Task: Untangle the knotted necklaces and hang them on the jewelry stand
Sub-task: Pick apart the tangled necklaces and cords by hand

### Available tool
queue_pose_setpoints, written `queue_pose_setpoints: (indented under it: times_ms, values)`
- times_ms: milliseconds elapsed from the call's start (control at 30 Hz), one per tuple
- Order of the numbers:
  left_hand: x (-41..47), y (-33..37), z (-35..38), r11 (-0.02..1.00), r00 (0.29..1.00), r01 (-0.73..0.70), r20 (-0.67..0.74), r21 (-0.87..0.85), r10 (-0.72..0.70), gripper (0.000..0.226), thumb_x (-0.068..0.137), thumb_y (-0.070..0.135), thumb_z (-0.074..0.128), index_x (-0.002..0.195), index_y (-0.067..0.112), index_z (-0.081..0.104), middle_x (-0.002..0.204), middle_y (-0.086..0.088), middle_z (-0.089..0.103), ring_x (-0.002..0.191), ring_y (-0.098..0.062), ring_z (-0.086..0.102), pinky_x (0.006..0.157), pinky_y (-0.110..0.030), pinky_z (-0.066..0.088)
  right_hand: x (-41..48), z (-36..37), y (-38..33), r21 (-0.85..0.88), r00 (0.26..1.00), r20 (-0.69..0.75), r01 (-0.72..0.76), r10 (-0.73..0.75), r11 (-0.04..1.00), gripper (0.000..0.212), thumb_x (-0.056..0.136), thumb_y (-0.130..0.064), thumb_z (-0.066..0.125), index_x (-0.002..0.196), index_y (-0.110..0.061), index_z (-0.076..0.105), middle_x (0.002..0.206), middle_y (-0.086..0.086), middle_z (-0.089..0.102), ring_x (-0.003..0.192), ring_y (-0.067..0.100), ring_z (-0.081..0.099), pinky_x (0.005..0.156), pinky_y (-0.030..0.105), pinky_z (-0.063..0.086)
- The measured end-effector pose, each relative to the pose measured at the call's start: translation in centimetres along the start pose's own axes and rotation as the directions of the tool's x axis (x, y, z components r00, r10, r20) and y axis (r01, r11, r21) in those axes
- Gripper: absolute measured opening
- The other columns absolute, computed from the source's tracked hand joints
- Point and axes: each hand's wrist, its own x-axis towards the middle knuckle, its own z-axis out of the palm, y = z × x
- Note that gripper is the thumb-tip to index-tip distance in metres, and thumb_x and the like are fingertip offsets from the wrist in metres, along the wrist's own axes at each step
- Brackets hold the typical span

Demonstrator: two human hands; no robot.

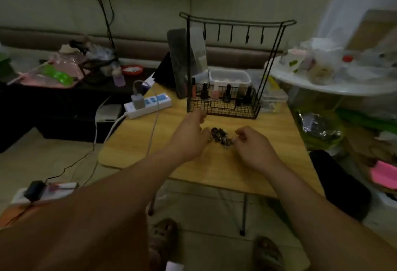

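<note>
A dark, tangled clump of necklaces (221, 136) lies on the small wooden table (167, 124), between my two hands. My left hand (191, 135) sits at the clump's left edge, its fingertips touching or pinching a strand. My right hand (252, 146) has curled fingers that pinch the clump's right end. Behind the clump stands the black wire jewelry stand (236, 23), with several bare hooks hanging from its top bar. Its basket base holds nail polish bottles (226, 94).
A white power strip (148, 105) with a plugged charger and cables lies at the table's left rear. A dark tablet (178, 64) leans behind the stand, next to a white plastic box (229, 77). A cluttered white round table (335, 85) stands at the right; bags lie below it.
</note>
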Motion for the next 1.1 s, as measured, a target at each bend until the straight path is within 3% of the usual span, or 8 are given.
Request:
queue_pose_setpoints:
  times_ms: [133, 267, 433, 633, 833, 933, 1033, 1100]
  values:
    - [1.9, -2.7, 1.8, 0.99, 0.998, 0.029, 0.056, 0.14, -0.037, 0.059, 0.099, 0.03, 0.066, 0.152, 0.022, 0.043, 0.149, 0.002, 0.04, 0.118, -0.015, 0.055, 0.103, -0.035, 0.05, 2.4, 2.0, -0.4, -0.027, 0.997, 0.038, 0.068, -0.067, 0.997, 0.053, 0.092, -0.051, 0.067, 0.137, -0.027, 0.055, 0.123, -0.005, 0.06, 0.113, 0.015, 0.06, 0.094, 0.038, 0.054]
    - [4.5, -3.8, 1.6, 0.974, 0.986, -0.022, 0.165, 0.226, -0.016, 0.064, 0.094, 0.037, 0.067, 0.153, 0.023, 0.044, 0.148, 0.002, 0.045, 0.129, -0.016, 0.05, 0.108, -0.034, 0.046, 4.3, 2.1, -0.9, -0.075, 0.978, 0.148, 0.161, -0.149, 0.984, 0.058, 0.089, -0.051, 0.072, 0.141, -0.031, 0.053, 0.126, -0.01, 0.051, 0.115, 0.011, 0.056, 0.097, 0.035, 0.051]
    - [7.0, -2.8, 1.8, 0.957, 0.937, -0.133, 0.346, 0.258, 0.037, 0.054, 0.093, 0.027, 0.07, 0.144, 0.023, 0.054, 0.131, 0.002, 0.049, 0.112, -0.014, 0.056, 0.093, -0.026, 0.046, 5.9, 1.5, -1.4, -0.112, 0.954, 0.243, 0.207, -0.176, 0.972, 0.037, 0.092, -0.035, 0.073, 0.125, -0.037, 0.058, 0.112, -0.013, 0.051, 0.097, 0.006, 0.052, 0.074, 0.025, 0.041]
    - [7.4, -2.4, 2.2, 0.948, 0.939, -0.133, 0.343, 0.288, 0.027, 0.031, 0.097, 0.025, 0.066, 0.128, 0.026, 0.063, 0.111, 0.005, 0.063, 0.097, -0.014, 0.06, 0.07, -0.026, 0.043, 5.7, 1.0, -0.5, -0.013, 0.963, 0.209, 0.178, -0.171, 0.984, 0.031, 0.091, -0.025, 0.074, 0.115, -0.036, 0.058, 0.109, -0.01, 0.056, 0.091, 0.004, 0.055, 0.071, 0.024, 0.043]
    - [5.2, -2.3, 1.9, 0.958, 0.942, -0.105, 0.335, 0.267, 0.01, 0.004, 0.099, 0.027, 0.064, 0.099, 0.025, 0.067, 0.101, 0.008, 0.066, 0.095, -0.014, 0.062, 0.075, -0.031, 0.052, 3.5, 0.6, 0.3, 0.12, 0.983, 0.108, 0.132, -0.146, 0.984, 0.023, 0.09, -0.02, 0.074, 0.1, -0.032, 0.057, 0.094, -0.006, 0.062, 0.076, 0.009, 0.06, 0.062, 0.028, 0.045]
    - [4.4, -2.3, 1.1, 0.977, 0.948, -0.08, 0.318, 0.196, 0.014, 0.007, 0.101, 0.024, 0.06, 0.096, 0.026, 0.065, 0.099, 0.012, 0.064, 0.093, -0.008, 0.06, 0.068, -0.022, 0.045, 3.1, 0.2, 0.3, 0.213, 0.99, 0.111, 0.059, -0.084, 0.975, 0.015, 0.093, -0.016, 0.072, 0.097, -0.026, 0.061, 0.091, -0.006, 0.067, 0.072, 0.007, 0.063, 0.062, 0.024, 0.053]
    - [3.9, -1.8, 1.0, 0.999, 0.964, 0.019, 0.266, 0.042, -0.03, 0.006, 0.102, 0.023, 0.058, 0.098, 0.023, 0.062, 0.095, 0.01, 0.063, 0.085, -0.005, 0.06, 0.062, -0.014, 0.044, 3.3, -0.2, 0.4, 0.358, 0.987, 0.162, -0.07, 0.012, 0.931, 0.011, 0.092, -0.014, 0.072, 0.096, -0.022, 0.065, 0.096, 0.005, 0.072, 0.084, 0.022, 0.07, 0.078, 0.044, 0.06]
    - [4.0, -1.2, 1.3, 0.98, 0.954, 0.138, 0.284, -0.143, -0.093, 0.006, 0.102, 0.019, 0.058, 0.099, 0.017, 0.063, 0.095, 0.0, 0.07, 0.088, -0.015, 0.07, 0.077, -0.029, 0.059, 3.5, -0.5, 0.4, 0.508, 0.977, 0.194, -0.175, 0.086, 0.843, 0.011, 0.092, -0.008, 0.07, 0.098, -0.016, 0.066, 0.104, 0.016, 0.073, 0.094, 0.034, 0.072, 0.086, 0.055, 0.06]
